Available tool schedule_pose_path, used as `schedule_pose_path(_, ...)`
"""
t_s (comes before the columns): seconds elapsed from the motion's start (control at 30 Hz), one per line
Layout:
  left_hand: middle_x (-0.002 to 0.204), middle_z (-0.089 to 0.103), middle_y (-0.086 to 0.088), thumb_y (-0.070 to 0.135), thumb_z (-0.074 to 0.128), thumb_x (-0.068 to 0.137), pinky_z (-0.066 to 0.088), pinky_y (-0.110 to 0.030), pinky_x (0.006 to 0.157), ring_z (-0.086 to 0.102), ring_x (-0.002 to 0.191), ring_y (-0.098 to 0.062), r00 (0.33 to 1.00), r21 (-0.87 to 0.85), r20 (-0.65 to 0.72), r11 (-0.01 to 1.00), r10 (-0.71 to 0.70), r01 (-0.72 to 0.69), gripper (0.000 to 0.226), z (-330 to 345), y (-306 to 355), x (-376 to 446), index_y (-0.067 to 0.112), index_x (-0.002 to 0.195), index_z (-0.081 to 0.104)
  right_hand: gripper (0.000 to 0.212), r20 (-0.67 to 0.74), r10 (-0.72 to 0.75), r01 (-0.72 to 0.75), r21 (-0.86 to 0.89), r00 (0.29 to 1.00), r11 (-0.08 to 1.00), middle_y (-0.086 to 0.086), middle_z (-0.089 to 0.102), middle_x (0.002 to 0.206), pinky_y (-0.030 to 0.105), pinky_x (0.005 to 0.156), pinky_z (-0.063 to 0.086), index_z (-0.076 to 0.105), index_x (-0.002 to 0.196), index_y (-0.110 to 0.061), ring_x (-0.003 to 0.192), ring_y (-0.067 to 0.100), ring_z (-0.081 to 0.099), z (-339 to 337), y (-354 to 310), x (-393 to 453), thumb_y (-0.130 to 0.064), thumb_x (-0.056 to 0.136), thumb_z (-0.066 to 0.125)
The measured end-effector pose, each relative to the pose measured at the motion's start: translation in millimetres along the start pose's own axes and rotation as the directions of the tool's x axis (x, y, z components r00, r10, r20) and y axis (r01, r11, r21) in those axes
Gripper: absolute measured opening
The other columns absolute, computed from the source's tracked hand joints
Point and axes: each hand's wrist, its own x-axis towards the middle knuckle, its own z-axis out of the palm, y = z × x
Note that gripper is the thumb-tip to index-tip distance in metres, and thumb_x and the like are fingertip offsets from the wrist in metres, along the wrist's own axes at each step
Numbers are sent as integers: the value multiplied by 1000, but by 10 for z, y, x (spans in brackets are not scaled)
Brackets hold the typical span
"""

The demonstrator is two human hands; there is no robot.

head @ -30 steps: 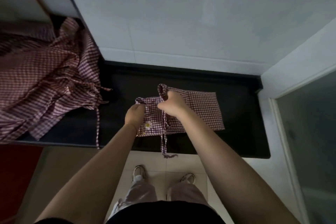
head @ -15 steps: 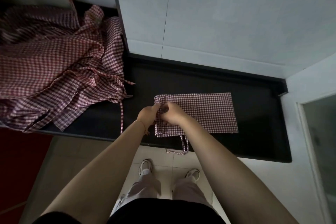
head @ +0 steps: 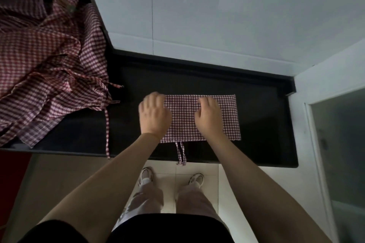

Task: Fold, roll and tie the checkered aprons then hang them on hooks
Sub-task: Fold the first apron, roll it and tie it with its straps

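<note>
One checkered apron (head: 199, 117) lies folded flat on the bench (head: 260, 124), left hand (head: 154, 113) and right hand (head: 209, 115) pressing it, fingers seemingly loosely bent, gripping nothing. Rolling, tying, hanging remain; the apron heap (head: 49, 61) waits.

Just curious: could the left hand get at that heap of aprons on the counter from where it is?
Probably yes: the left hand rests on the folded apron, and only bare counter lies between it and the heap.

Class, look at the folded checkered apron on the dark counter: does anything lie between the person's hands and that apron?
No. The left hand and right hand rest directly on the folded apron. The apron pile lies apart, further left.
</note>
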Motion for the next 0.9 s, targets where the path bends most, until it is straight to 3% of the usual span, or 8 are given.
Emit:
schedule_pose_path(0.07,152,40,-12,25,50,95,22,-50,119,32,143,-31,945,54,232,967,232,-250,48,152,169,-26,14,141,46,38,-37,-77,76,-35,996,996,11,55,135,42,110,43,56,130,-7,130,24,49,93,92,-23,-13,93,57)
schedule_pose_path(0.13,165,10,-4,44,28,103,-1,-51,123,0,152,-27,873,126,446,953,195,-277,57,336,265,-35,24,156,21,46,30,-119,121,-60,992,991,13,42,152,44,120,28,46,144,-8,145,27,34,184,209,-20,-20,100,47)
schedule_pose_path(0.2,166,-7,-1,56,14,100,-9,-52,120,-14,151,-27,859,187,503,959,95,-215,62,478,221,-51,33,157,5,53,126,-148,161,-102,981,982,11,28,161,44,124,18,33,153,-10,151,25,20,249,384,-19,-31,105,35)
schedule_pose_path(0.43,166,-8,-1,65,19,96,-7,-57,119,-16,150,-34,893,223,444,956,75,-191,65,659,142,-60,45,155,5,64,219,-102,137,-153,970,979,8,14,166,43,125,9,16,159,-15,154,23,7,350,1004,-42,-49,105,25)
schedule_pose_path(0.6,166,-6,-4,72,20,90,-10,-62,117,-14,149,-40,919,307,393,946,-30,-100,71,656,152,-74,47,154,3,60,164,204,-178,-160,965,971,7,9,166,49,124,8,8,160,-25,153,26,5,200,1363,31,-49,105,16)
schedule_pose_path(0.73,165,-10,-2,76,18,88,-12,-68,113,-18,148,-39,914,342,401,936,-63,-85,73,649,206,-72,49,153,-3,66,199,235,-202,-173,951,964,7,5,167,47,124,5,1,160,-18,154,24,1,163,1416,40,-52,104,12)
schedule_pose_path(0.83,165,-14,-4,76,11,89,-9,-70,113,-19,147,-41,901,381,427,919,-82,-97,75,621,223,-50,45,153,-9,76,196,353,-332,-134,915,934,13,8,166,47,122,9,5,159,-9,153,29,6,88,1313,33,-57,102,24)
schedule_pose_path(0.9,164,-15,-7,75,8,90,-8,-69,113,-19,147,-42,910,420,413,896,-44,-147,75,590,299,-77,40,154,-13,80,140,447,-435,-107,884,894,17,24,160,47,117,24,20,155,-6,147,32,24,-2,1231,29,-59,99,39)
